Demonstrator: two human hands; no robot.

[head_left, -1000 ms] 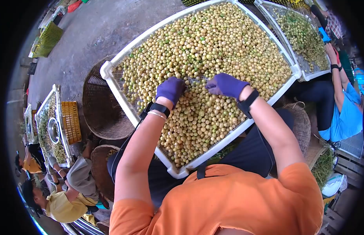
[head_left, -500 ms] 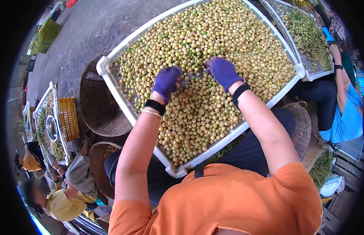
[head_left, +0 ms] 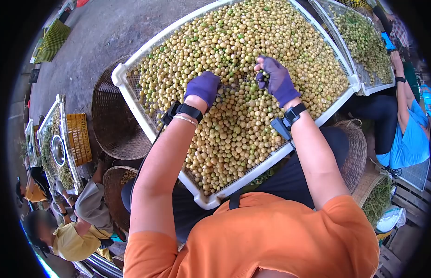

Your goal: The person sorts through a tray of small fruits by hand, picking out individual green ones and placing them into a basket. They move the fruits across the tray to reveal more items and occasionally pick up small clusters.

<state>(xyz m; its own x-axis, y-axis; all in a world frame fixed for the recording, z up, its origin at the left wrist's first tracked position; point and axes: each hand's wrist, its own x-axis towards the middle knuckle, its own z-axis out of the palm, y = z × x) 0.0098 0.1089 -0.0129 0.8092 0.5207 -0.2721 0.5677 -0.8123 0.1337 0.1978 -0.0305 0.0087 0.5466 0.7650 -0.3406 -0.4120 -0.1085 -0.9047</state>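
A white-rimmed mesh tray (head_left: 266, 174) lies across my lap, heaped with small round yellow-brown and green fruits (head_left: 234, 139). My left hand (head_left: 203, 88), in a purple glove, is curled knuckles-up over the fruits left of the middle; its fingertips are turned down out of sight, so what it holds is hidden. To its right, my right hand (head_left: 274, 78), gloved the same way with bare fingertips, is turned partly palm-in just above the heap. Its fingers are bent around small green fruits. Some bare mesh shows between the two hands.
Wicker baskets (head_left: 117, 118) stand against the tray's left side, and another wicker basket (head_left: 356, 148) is at the right. A second fruit tray (head_left: 382, 85) adjoins the far right corner. Co-workers sit at left and right, one in a blue shirt (head_left: 412, 139). A yellow crate (head_left: 79, 139) is at left.
My left hand has shifted slightly right, towards the middle. My right hand has moved a little right and rolled, so its thumb side and bent fingers now show.
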